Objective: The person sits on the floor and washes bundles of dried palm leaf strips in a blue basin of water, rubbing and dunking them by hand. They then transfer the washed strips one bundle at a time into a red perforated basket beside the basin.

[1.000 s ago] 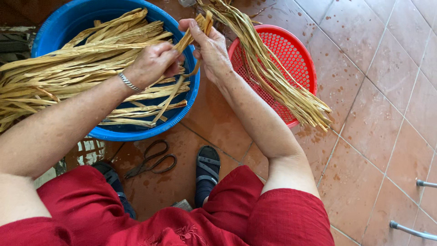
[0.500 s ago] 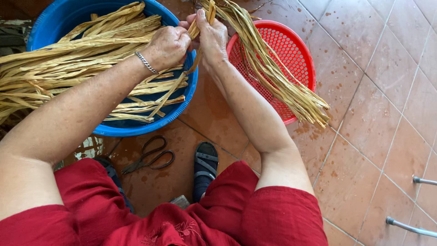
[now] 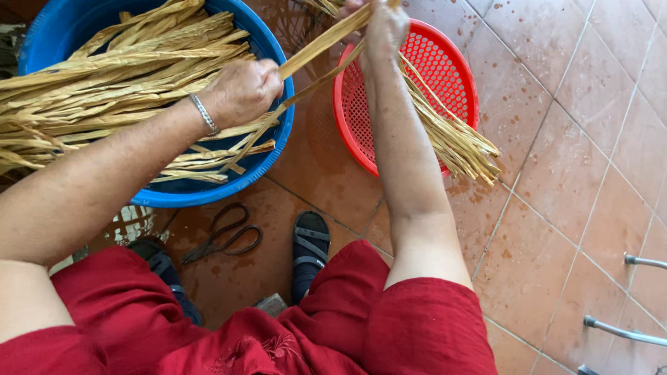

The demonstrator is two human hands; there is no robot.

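1. Right now the left hand [image 3: 243,90] is closed around one end of a long dried leaf strip [image 3: 323,45], over the rim of the blue tub [image 3: 208,198].
2. Right hand [image 3: 382,28] near the top edge – fist-like grip on the strip's far end plus a thin splinter below it; fingertips partly cut off by the frame.
3. Risk, as a judgement: the strip is pulled taut between both hands, so a sharp tug could snap it or tear it unevenly.
4. Risk: the loose bundle [image 3: 451,139] draped over the red basket [image 3: 347,118] hangs past its rim – could slide onto the wet tiled floor [image 3: 556,173].
5. Strip spans grip to grip, above the gap between tub and basket.
6. Scissors [image 3: 226,236] lie by the sandalled foot [image 3: 309,250], untouched.
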